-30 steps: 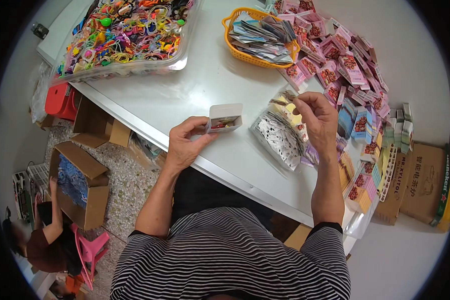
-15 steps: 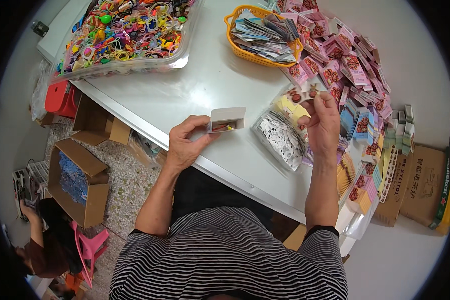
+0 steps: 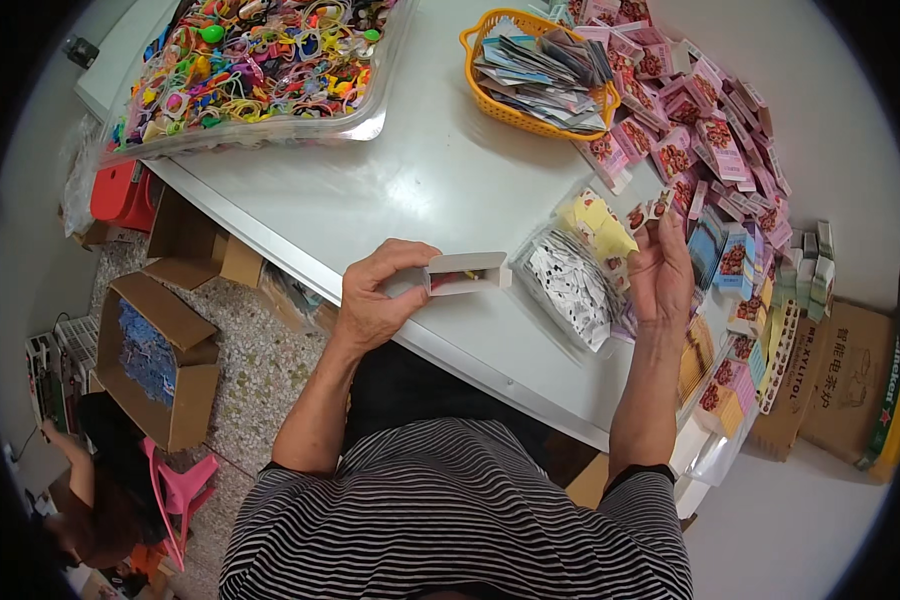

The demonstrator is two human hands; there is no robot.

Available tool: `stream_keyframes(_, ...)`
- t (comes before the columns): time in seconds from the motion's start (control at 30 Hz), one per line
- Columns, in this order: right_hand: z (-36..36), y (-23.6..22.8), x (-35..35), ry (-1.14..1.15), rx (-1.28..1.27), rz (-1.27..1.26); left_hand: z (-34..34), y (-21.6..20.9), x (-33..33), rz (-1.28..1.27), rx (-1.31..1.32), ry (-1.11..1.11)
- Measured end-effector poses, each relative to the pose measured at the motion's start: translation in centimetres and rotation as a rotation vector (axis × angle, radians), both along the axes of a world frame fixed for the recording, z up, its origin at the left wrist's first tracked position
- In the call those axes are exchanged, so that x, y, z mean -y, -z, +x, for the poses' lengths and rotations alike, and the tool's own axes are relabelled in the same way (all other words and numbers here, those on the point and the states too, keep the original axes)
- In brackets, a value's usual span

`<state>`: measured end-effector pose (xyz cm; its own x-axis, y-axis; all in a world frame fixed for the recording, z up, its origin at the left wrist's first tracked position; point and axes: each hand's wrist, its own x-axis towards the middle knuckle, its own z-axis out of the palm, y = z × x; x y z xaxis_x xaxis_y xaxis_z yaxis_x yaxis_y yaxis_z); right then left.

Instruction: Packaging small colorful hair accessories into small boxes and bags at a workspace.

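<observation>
Left hand (image 3: 375, 298): fingers curled around a small white open-ended carton (image 3: 467, 273), held level above the near edge of the grey table (image 3: 430, 180). Right hand (image 3: 662, 275): fingertips pinched on a small printed card (image 3: 658, 208), raised beside a clear bag of yellow packets (image 3: 600, 225). Just beside: a clear bag of white printed slips (image 3: 570, 290). Farther back: orange basket (image 3: 490, 100) of leaflets, pink cartons (image 3: 710, 140), tray of coloured trinkets (image 3: 250, 60).
</observation>
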<state>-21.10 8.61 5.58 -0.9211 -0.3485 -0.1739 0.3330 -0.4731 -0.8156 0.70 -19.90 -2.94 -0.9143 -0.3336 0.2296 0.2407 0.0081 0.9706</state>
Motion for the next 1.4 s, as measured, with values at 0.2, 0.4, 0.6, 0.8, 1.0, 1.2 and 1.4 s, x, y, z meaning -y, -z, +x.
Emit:
stream_keyframes(0.2,-0.5,1.1,0.3,0.049,-0.037,0.054,0.0,-0.3,0.1,0.012,-0.02,0.02)
stream_keyframes(0.4,0.2,0.9,1.5,0.04,-0.146,0.165,-0.1,-0.1,0.1,0.01,-0.038,0.023)
stream_keyframes(0.6,0.3,0.6,2.4,-0.016,-0.075,0.146,-0.1,0.1,0.1,0.011,-0.041,0.035)
stream_keyframes(0.8,1.5,0.9,3.6,-0.042,-0.082,0.088,-0.4,-0.6,-1.2,-0.003,0.162,-0.181)
stream_keyframes(1.0,3.1,0.3,3.6,-0.07,-0.198,0.21,-1.0,-2.2,-2.0,-0.212,0.2,-0.319)
stream_keyframes(1.2,6.4,-0.8,4.2,-0.097,-0.187,0.212,2.0,-5.2,-3.6,-0.521,-0.087,-0.542)
stream_keyframes(1.4,9.7,-1.4,5.5,-0.319,-0.298,0.291,-1.8,-8.2,-6.8,-0.031,0.17,0.052)
